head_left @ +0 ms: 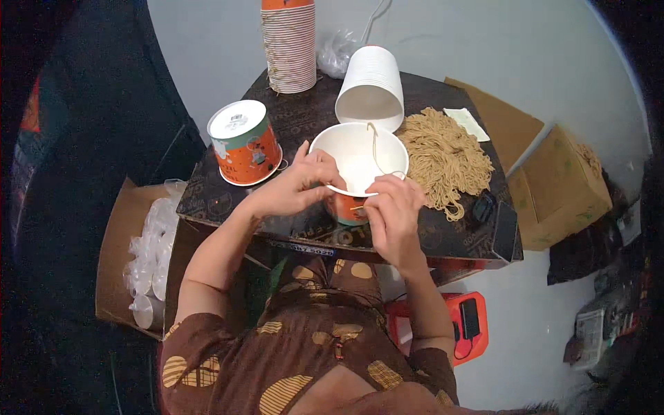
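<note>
An open paper tub, white inside and orange outside, stands upright near the front edge of a small dark table. My left hand grips its near-left rim. My right hand is at its near-right rim, fingers pinched on a thin rubber band that stretches up across the tub's white inside. A heap of tan rubber bands lies just right of the tub.
An upside-down orange tub stands left. A white tub stack lies on its side behind, a tall upright stack beyond. A box of clear lids sits on the floor left, brown cartons right, a red stool below.
</note>
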The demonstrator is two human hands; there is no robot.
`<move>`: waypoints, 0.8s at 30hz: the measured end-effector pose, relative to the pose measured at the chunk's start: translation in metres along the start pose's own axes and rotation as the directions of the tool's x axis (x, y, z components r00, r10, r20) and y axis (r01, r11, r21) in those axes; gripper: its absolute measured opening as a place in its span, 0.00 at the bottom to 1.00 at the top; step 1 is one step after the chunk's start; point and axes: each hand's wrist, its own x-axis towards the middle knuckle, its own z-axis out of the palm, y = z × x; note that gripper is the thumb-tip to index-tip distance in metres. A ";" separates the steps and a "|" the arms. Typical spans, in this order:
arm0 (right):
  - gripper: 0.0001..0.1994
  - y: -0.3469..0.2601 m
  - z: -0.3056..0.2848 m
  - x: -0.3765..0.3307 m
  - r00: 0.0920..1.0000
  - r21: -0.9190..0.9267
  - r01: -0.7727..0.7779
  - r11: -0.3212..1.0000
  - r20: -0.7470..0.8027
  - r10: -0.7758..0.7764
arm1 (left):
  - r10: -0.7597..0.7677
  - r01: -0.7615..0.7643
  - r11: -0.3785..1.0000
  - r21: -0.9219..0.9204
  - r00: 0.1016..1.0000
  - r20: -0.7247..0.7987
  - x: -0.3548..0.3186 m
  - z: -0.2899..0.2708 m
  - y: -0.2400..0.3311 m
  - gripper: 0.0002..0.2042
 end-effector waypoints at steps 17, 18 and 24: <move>0.04 0.005 0.011 -0.004 0.999 0.093 -0.003 0.996 0.050 -0.002 | -0.332 0.353 0.936 -0.003 0.882 0.336 0.030 -0.013 0.018 0.13; 0.03 0.005 0.011 -0.004 0.998 0.098 -0.005 0.995 0.056 0.000 | -0.346 0.368 0.930 -0.008 0.883 0.317 0.029 -0.012 0.019 0.13; 0.03 0.005 0.011 -0.005 0.997 0.094 -0.020 0.995 0.076 0.013 | -0.366 0.403 0.913 -0.056 0.874 0.318 0.034 -0.008 0.005 0.10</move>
